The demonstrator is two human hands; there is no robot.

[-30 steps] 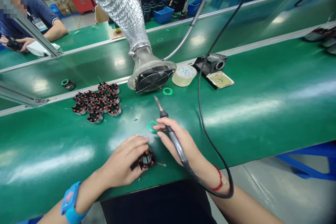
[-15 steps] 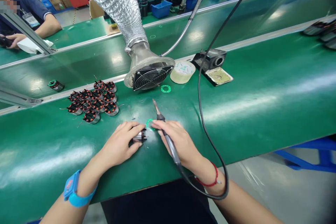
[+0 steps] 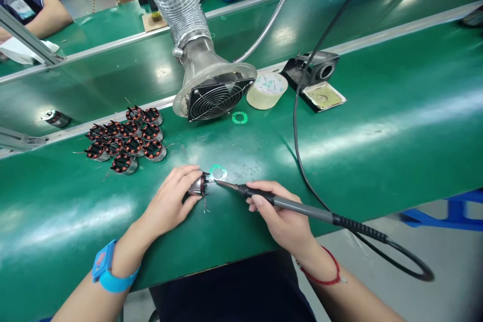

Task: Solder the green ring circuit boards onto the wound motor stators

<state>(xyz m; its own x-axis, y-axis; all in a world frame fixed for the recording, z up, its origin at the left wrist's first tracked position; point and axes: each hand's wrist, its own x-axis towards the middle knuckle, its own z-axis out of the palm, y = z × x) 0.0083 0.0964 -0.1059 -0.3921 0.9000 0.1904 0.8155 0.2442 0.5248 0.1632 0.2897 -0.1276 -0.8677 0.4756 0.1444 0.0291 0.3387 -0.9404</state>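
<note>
My left hand (image 3: 175, 198) is closed around a motor stator (image 3: 196, 187) that lies on its side on the green bench, its wire ends pointing right. In my right hand (image 3: 281, 211) is a soldering iron (image 3: 298, 205), held like a pen with its tip pointing left. A green ring-shaped circuit board (image 3: 218, 173) lies just right of the stator. The iron's tip is at this ring's lower edge; whether it touches, I cannot tell. A second green ring board (image 3: 239, 117) lies farther back, below the fan.
Several stators (image 3: 130, 136) stand grouped at the left; another (image 3: 56, 118) lies behind the rail. A fume-extractor fan (image 3: 221, 100) hangs ahead beside a tape roll (image 3: 267, 91) and an iron stand (image 3: 315, 83). The iron's cable (image 3: 296, 131) loops at right. A co-worker's arm (image 3: 51, 17) shows upper left.
My right hand has let go of the ring board and swung the iron from pointing away to pointing left, its tip now at the board. My left hand still holds the stator.
</note>
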